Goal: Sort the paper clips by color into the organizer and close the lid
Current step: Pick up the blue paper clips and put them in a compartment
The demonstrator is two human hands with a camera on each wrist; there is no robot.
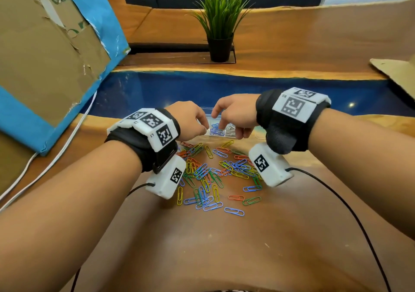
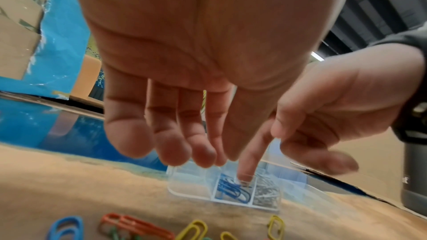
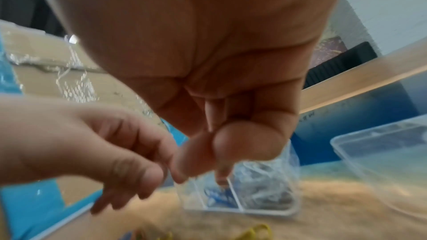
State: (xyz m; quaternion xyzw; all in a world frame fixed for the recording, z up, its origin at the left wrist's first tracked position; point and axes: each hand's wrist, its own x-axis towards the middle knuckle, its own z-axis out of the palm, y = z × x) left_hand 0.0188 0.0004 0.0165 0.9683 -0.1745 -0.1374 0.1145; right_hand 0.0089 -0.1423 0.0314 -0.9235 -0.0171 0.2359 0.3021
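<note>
- The right hand [image 2: 323,116] has one of its fingers [image 2: 248,167] stretched down into the organizer [image 2: 184,183], tip on the blue clips [image 2: 231,187] in the middle compartment; its other fingers curl, gripping nothing visible.
- The left hand [image 2: 196,61] hovers just left, fingers loosely hanging, empty.
- The loose paper clips [image 1: 215,174] lie lower in the head view, on the tabletop [image 1: 224,246] between both wrists, at mixed angles.
- Judged nearer the pile: the idle left hand.

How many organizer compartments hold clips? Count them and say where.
2. Blue clips fill the organizer's near middle compartment; silver clips fill the one right of it. Far compartments are hidden, so more may hold clips.
</note>
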